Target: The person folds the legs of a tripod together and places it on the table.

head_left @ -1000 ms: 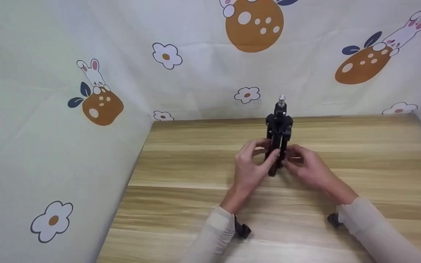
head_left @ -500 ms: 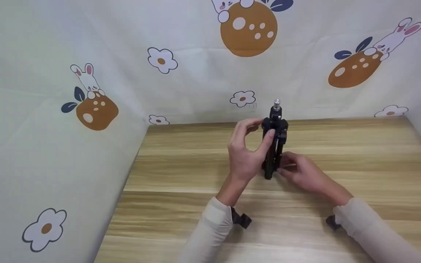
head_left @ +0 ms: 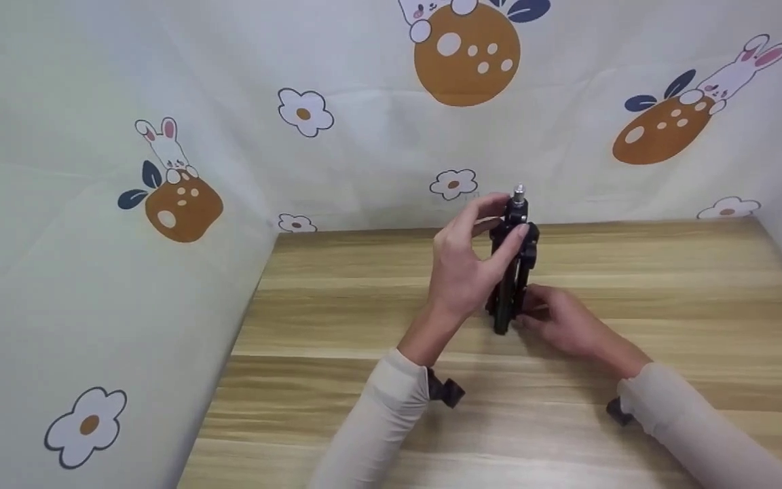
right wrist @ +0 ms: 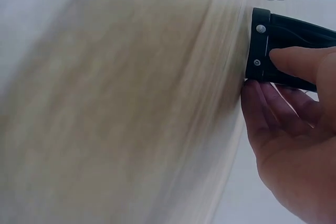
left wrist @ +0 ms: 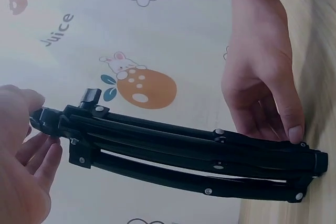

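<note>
A folded black tripod stand [head_left: 504, 299] with a silver screw stud [head_left: 519, 194] on top stands upright on the table, leaning slightly. My left hand [head_left: 462, 268] pinches its upper end, thumb in front and fingers behind, just below the stud. Low down on the right side, my right hand [head_left: 571, 324] grips the foot of the folded legs. Seen from the left wrist, the legs [left wrist: 157, 148] lie close together with several silver rivets. In the right wrist view, the thumb of my right hand [right wrist: 294, 145] presses the black bottom end [right wrist: 259, 43] and the fingers curl under it.
The wood-grain table [head_left: 337, 305] meets a pale cloth backdrop [head_left: 364, 156] with printed rabbits, oranges and flowers just behind the tripod. Another cloth wall [head_left: 92, 285] borders the left side. Small black devices [head_left: 447, 392] sit at both wrists under light sleeves.
My left hand has slid up from the middle of the tripod's legs to its top joint. My right hand has shifted down slightly toward the foot. The tripod still stands, and the head view has tilted slightly.
</note>
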Available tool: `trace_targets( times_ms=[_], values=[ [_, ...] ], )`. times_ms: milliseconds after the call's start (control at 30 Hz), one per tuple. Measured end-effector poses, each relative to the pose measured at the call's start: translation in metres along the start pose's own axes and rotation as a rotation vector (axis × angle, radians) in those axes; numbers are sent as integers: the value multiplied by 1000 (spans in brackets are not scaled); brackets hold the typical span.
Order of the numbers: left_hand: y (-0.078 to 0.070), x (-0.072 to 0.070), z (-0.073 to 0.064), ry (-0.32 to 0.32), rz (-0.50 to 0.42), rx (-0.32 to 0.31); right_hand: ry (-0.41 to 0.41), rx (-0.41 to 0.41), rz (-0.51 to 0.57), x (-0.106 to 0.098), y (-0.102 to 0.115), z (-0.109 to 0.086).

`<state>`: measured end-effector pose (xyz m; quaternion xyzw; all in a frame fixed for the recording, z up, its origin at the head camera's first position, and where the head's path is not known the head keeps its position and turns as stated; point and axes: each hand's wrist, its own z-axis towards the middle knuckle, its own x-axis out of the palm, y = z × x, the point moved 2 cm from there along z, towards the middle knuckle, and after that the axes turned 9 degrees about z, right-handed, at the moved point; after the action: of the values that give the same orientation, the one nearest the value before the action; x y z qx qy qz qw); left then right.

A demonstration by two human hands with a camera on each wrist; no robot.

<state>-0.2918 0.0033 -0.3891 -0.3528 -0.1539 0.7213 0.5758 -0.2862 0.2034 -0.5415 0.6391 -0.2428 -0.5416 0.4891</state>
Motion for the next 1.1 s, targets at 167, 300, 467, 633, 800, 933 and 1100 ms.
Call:
trace_targets(
  times_ms=[167,300,467,633,800,933,1100],
  values=[
    [-1,-1,1,2,-1,1,-20,-2,-14,0,1,2],
    [-3,-3,0,-3,-5,4,-24,-8,-23,0,1,2],
    [-4,-8,-1,-4,-12,15,-21,-19,-26,-1,1,1],
    [-3,-16,-3,-15,-5,6,-28,-27,-29,-5,1,-1],
    [4,-26,-6,-40,-11,-22,-50,-25,-45,-14,1,-6],
    [14,-35,-10,-59,-29,-40,-76,-25,-48,-24,0,-9],
    [28,-46,-18,-74,-67,-74,-106,-35,-16,-36,0,-13]
  ],
)
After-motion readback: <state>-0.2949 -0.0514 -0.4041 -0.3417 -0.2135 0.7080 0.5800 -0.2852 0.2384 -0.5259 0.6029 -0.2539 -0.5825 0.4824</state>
